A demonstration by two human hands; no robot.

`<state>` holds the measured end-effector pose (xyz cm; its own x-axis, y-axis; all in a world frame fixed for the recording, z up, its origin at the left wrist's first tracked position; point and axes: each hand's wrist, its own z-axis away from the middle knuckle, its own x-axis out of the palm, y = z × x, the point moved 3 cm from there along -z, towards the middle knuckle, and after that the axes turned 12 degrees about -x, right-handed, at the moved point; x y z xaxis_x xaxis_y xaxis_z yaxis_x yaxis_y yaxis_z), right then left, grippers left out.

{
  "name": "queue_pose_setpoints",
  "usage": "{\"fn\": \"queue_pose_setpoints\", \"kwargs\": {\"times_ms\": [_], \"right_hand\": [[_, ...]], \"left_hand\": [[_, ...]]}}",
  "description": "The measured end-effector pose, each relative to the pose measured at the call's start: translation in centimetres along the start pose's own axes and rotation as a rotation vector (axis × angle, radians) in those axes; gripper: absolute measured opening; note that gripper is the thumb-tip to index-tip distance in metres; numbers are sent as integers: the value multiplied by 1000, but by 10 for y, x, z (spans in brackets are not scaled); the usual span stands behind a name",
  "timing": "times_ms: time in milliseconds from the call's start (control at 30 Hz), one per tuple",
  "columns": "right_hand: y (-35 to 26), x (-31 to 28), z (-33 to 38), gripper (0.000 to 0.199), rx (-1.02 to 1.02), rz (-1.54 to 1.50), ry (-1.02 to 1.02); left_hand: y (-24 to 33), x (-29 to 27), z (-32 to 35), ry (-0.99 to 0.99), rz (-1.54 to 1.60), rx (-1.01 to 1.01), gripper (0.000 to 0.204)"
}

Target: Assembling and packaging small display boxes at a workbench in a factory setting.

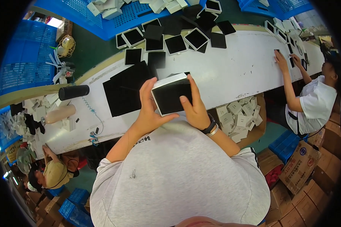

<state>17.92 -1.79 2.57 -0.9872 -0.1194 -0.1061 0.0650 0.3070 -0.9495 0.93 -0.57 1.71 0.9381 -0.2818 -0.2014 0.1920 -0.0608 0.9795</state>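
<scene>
Close to my body I hold a small white box (173, 94) with a black inside, tilted up toward me. My left hand (147, 109) is closed along its left side, with the thumb under the near edge. My right hand (195, 109) grips the right side, its thumb resting on the black surface. Beside my left hand, dark flat sheets (123, 90) lie stacked on the white table (231, 68). Beyond my hands sit several similar open boxes (176, 44) with black insides, plus loose black square pads (218, 40).
A blue crate (125, 19) of white boxes stands at the far side. A black cylinder (74, 92), a coiled cord (91, 111) and a beige bottle (60, 114) are to the left. Near right, a carton (259, 128) holds white boxes. Co-workers sit at both table ends.
</scene>
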Motion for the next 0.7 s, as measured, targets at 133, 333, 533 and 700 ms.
{"fn": "queue_pose_setpoints", "kwargs": {"times_ms": [133, 333, 533, 700], "right_hand": [[8, 5, 0, 64, -61, 328, -14], [30, -14, -10, 52, 248, -309, 20], [46, -13, -11, 47, 311, -86, 7], [61, -14, -5, 51, 408, -387, -207]], "left_hand": [[5, -1, -5, -42, 191, 16, 105], [-5, 7, -9, 12, 218, -127, 63], [-13, 20, -18, 172, 222, -520, 39], [-31, 10, -46, 347, 111, -489, 28]]}}
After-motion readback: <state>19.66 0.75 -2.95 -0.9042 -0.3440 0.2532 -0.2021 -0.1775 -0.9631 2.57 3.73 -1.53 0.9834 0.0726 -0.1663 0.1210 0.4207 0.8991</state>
